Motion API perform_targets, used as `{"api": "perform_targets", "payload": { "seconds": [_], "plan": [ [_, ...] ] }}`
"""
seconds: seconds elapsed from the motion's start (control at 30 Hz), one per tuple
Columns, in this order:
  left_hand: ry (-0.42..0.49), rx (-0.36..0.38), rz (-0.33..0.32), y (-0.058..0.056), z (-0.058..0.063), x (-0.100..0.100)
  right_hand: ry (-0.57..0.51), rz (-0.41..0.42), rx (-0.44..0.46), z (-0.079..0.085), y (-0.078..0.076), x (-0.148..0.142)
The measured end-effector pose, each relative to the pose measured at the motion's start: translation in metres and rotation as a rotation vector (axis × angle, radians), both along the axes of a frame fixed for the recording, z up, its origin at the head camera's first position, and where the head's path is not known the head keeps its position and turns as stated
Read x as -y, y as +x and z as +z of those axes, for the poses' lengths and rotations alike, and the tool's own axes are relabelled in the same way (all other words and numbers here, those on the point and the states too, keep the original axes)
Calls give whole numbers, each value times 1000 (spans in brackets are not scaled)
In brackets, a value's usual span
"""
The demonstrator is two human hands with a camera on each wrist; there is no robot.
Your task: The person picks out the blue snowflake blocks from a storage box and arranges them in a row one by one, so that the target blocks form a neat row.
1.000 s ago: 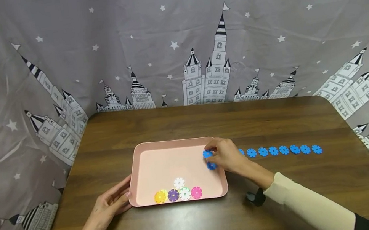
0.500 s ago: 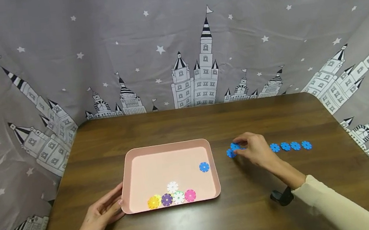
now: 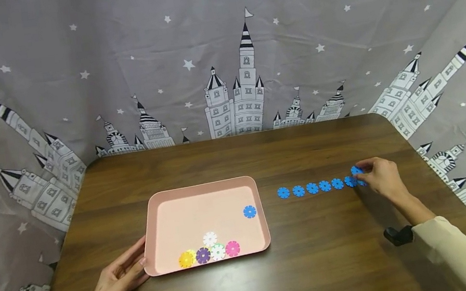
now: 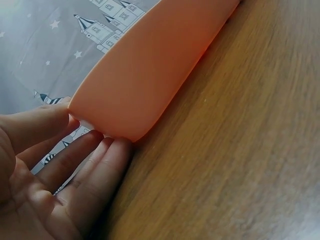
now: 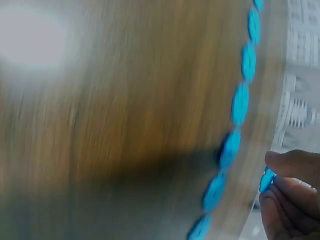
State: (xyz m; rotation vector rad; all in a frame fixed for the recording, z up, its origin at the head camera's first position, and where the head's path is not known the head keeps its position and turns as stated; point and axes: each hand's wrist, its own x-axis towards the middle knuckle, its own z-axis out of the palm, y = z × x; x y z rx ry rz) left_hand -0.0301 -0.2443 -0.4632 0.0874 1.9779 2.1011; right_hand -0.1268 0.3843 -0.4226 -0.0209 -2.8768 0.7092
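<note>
On the wooden table, my left hand (image 3: 116, 279) holds the pink tray (image 3: 198, 191) at its near left corner. In the left wrist view the thumb is at the rim and the fingertips touch the outer wall (image 4: 135, 80). My right hand (image 3: 383, 176) pinches a notched blue plastic disc (image 5: 266, 180) between thumb and fingers. That disc is raised over the right end of a row of similar blue discs (image 3: 325, 185) on the table. Inside the tray, one blue disc (image 3: 249, 212) lies near the right wall.
Along the tray's near wall lie orange (image 3: 186, 259), purple (image 3: 203, 255), white-green (image 3: 217, 251) and pink (image 3: 232, 248) discs, with a white disc (image 3: 210, 239) behind them. A grey castle-print curtain (image 3: 139, 55) hangs behind the table (image 3: 317, 261).
My right hand has moved from the tray rightward along the row, carrying a blue disc. One blue disc stays in the tray. The left hand keeps its place on the tray; the head view has shifted.
</note>
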Motion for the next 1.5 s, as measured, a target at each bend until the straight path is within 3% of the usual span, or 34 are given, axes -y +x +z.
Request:
{"api": "perform_targets", "payload": {
  "seconds": [0.3, 0.5, 0.9, 1.5],
  "plan": [
    [22, 6, 2, 1, 0, 1, 49, -131, 46, -9, 6, -57],
    [13, 18, 9, 1, -1, 0, 77, -148, 78, -15, 12, -72],
    [11, 16, 16, 1, -1, -1, 57, -169, 147, -22, 13, -77],
    [24, -12, 0, 0, -1, 0, 71, -162, 141, -21, 14, -77]
  ]
}}
